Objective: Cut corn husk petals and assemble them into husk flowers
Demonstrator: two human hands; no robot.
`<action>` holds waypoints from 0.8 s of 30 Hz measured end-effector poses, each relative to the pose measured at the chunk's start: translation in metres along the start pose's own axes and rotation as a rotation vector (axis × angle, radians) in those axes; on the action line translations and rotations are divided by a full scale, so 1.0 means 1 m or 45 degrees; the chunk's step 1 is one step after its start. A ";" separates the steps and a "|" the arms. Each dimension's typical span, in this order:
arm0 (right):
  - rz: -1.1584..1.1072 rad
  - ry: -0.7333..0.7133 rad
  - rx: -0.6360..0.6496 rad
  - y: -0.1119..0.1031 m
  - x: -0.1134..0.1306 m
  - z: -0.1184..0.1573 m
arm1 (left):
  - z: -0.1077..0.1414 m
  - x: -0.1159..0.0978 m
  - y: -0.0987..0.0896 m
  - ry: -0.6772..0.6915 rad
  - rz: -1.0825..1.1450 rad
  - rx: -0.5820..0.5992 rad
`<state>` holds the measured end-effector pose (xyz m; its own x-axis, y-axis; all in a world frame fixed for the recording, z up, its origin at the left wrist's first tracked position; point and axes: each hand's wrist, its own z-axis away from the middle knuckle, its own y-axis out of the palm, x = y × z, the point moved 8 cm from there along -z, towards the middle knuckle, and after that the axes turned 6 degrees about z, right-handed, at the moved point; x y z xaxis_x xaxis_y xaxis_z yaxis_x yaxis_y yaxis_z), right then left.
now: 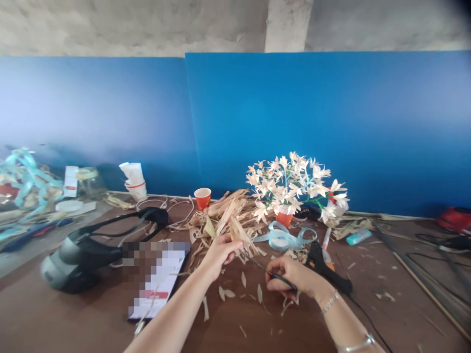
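Note:
Near the middle of the table my left hand (223,251) pinches a piece of dried husk (241,235). To its right my right hand (285,275) is closed round the handles of dark scissors (263,267), whose blades point left toward the husk. Behind both hands lies a heap of dried husks (228,208). Cut petal-shaped pieces (259,293) are scattered on the brown table in front. A bunch of pale husk flowers (287,184) stands in a red cup (284,215) behind my right hand.
Light blue ribbon (283,238) and a black glue gun (327,269) lie right of centre. On the left are a phone (165,279) and a black headset (81,257). An orange cup (202,198) stands behind. Cables run along the right; a blue partition (312,108) closes the back.

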<state>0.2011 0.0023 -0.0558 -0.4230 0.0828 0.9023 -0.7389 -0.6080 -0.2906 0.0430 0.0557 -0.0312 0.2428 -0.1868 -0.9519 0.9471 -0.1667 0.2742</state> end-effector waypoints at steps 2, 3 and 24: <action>-0.020 -0.002 -0.022 -0.001 0.001 0.000 | -0.002 -0.001 -0.003 0.019 0.056 -0.037; -0.028 -0.008 -0.044 -0.002 0.002 0.000 | -0.003 0.000 -0.005 0.034 0.078 -0.051; -0.082 -0.181 -0.375 -0.013 0.020 -0.004 | -0.001 -0.007 -0.017 0.167 0.291 -0.286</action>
<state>0.2001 0.0147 -0.0349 -0.3081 -0.0098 0.9513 -0.8904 -0.3493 -0.2920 0.0256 0.0609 -0.0289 0.4650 -0.0663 -0.8828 0.8842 0.0850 0.4593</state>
